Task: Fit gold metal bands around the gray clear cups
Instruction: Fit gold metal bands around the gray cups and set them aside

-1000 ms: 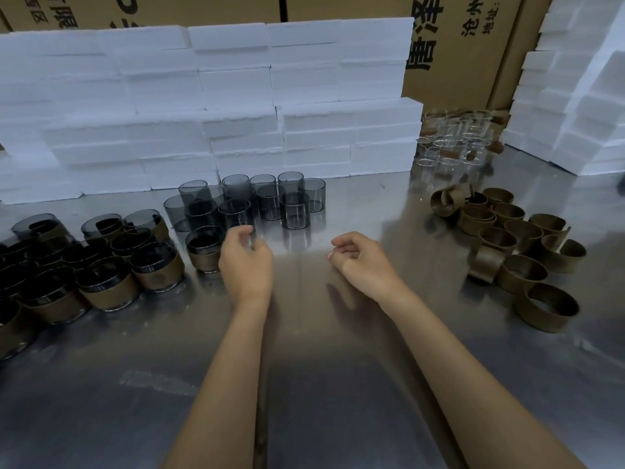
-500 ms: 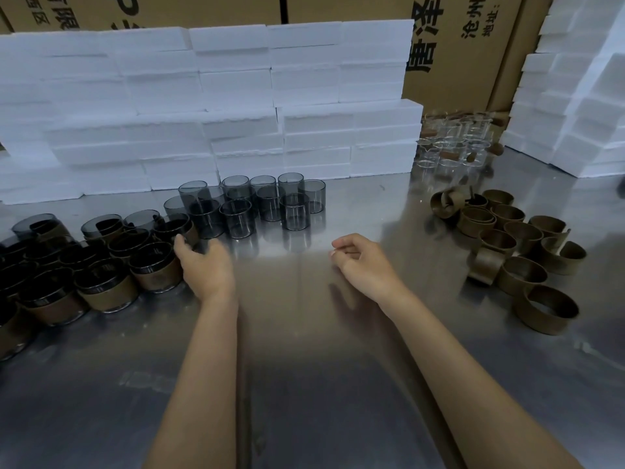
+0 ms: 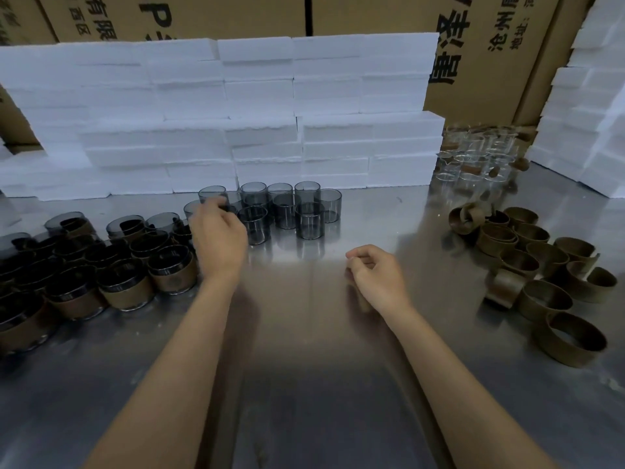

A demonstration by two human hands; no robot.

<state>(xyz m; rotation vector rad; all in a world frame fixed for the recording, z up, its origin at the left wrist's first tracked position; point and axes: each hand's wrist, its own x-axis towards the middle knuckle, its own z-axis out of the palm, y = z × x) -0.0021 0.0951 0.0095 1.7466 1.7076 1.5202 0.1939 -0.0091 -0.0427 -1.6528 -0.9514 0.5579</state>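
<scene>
You're at a packing bench in a factory or warehouse: a steel worktable [image 3: 304, 384], printed cardboard cartons [image 3: 490, 62] along its far edge, stacked white foam blocks [image 3: 257, 123], and batches of identical cups [image 3: 287, 208] and bands [image 3: 541, 265].

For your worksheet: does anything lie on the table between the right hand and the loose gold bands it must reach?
Nothing visible does. Between the right hand and the gold bands there is only bare steel table. The gray cups stand off to the left.
</scene>
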